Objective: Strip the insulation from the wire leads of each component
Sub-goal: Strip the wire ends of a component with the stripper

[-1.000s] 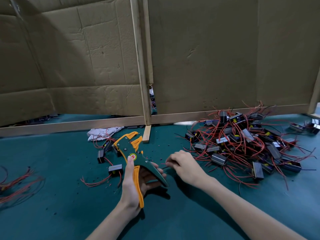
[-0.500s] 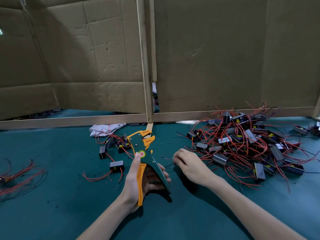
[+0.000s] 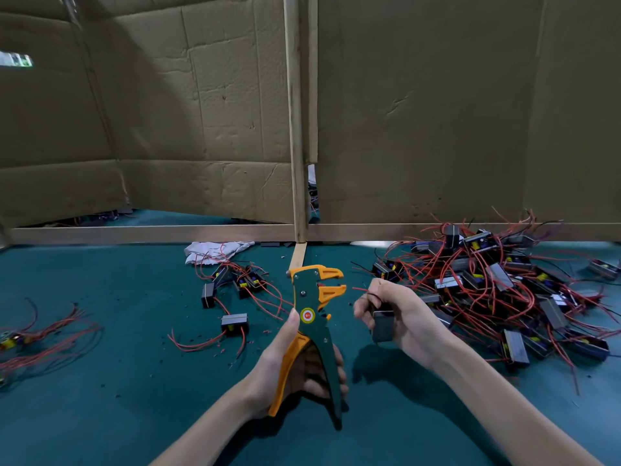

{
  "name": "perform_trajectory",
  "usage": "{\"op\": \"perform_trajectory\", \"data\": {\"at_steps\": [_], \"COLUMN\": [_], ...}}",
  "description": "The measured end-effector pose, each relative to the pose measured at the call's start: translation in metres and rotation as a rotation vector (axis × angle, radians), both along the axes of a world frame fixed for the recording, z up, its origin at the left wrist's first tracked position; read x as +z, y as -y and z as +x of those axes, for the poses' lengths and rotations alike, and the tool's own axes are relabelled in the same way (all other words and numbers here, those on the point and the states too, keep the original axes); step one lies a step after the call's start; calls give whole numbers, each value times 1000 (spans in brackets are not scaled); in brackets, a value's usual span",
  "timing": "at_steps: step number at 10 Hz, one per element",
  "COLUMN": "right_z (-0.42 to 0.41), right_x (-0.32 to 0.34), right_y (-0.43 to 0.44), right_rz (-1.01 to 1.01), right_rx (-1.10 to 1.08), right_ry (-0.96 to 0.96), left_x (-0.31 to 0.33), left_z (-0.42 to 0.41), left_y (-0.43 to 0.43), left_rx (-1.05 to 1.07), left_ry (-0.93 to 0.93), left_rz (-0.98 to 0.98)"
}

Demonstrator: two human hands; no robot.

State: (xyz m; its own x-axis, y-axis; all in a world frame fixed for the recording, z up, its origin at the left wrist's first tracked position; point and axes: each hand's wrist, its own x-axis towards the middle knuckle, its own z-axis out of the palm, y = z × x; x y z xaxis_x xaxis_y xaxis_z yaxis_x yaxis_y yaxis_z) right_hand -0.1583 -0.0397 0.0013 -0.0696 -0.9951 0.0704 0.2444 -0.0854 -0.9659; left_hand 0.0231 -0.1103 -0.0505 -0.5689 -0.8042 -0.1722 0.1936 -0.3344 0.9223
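teal mat (image 3: 100, 381), left hand (image 3: 279, 361) gripping stripper (image 3: 304, 290)

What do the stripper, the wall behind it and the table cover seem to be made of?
Stripper: likely hard plastic, green and orange, smooth, with metal-looking rivets.
Wall: corrugated cardboard, matte brown, creased and dented, on wooden battens.
Table cover: seems a teal cloth or felt, matte with no shine; the weave is too fine to tell.

One wire stripper (image 3: 304, 292), one white cloth (image 3: 215, 251), one left hand (image 3: 277, 359), one right hand (image 3: 408, 319), components (image 3: 500, 275) beyond counting
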Motion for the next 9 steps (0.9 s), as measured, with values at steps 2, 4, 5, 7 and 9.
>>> {"op": "perform_trajectory", "data": {"at_steps": [2,4,5,7,9], "right_z": [3,3,5,11,6], "right_x": [0,-1,0,0,5], "right_y": [4,5,4,0,-4], "right_rz": [24,8,-5,3,-8], "right_rx": [0,12,23,55,-5], "right_ry": [41,-9,-34,-15,13], "left_x": [15,21,5,2,-6], "left_z": [-4,-6,16,9,13], "left_y": [-17,-30,-31,-39,-18], "left_rx": [79,115,21,-25,-131], "left_ry": [-236,-194,-293,91,7], "left_rz": [-272,-238,-245,-87,-92]}}
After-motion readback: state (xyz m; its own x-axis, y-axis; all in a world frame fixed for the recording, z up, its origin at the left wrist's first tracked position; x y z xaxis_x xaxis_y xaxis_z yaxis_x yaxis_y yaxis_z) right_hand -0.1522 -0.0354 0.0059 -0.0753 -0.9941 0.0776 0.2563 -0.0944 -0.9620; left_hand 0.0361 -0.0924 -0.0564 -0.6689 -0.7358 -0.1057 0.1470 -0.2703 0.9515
